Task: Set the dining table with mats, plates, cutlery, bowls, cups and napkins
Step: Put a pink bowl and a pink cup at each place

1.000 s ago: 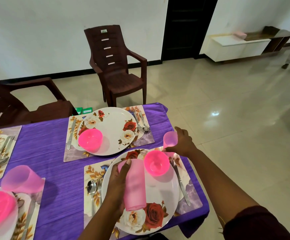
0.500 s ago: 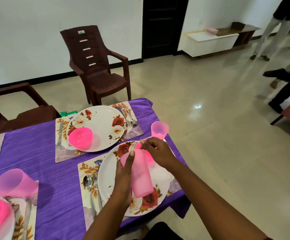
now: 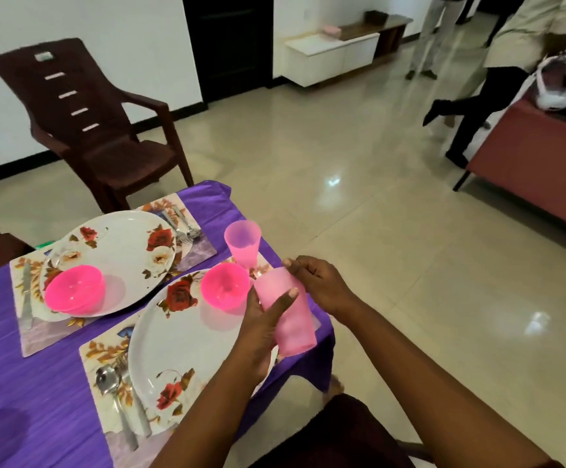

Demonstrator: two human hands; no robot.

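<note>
My left hand (image 3: 259, 329) grips a tall pink cup (image 3: 288, 319), tilted above the right edge of the near floral plate (image 3: 180, 342). My right hand (image 3: 320, 285) has its fingers curled at the cup's upper end. Another pink cup (image 3: 242, 243) stands upright just beyond, at the far right corner of the near mat (image 3: 99, 352). A pink bowl (image 3: 224, 290) sits on the near plate. The far plate (image 3: 119, 251) holds a second pink bowl (image 3: 74, 293). A spoon (image 3: 106, 383) lies left of the near plate.
A purple cloth (image 3: 38, 383) covers the table, whose right edge runs under my hands. A brown chair (image 3: 89, 126) stands behind the far setting, with cutlery (image 3: 183, 228) on its mat. People (image 3: 477, 96) stand by a red seat (image 3: 531, 170) at right.
The view has swung right and closer. My left hand carried the held cup right, past the near plate's edge. My right hand stayed at the cup's upper end. The standing cup has not moved.
</note>
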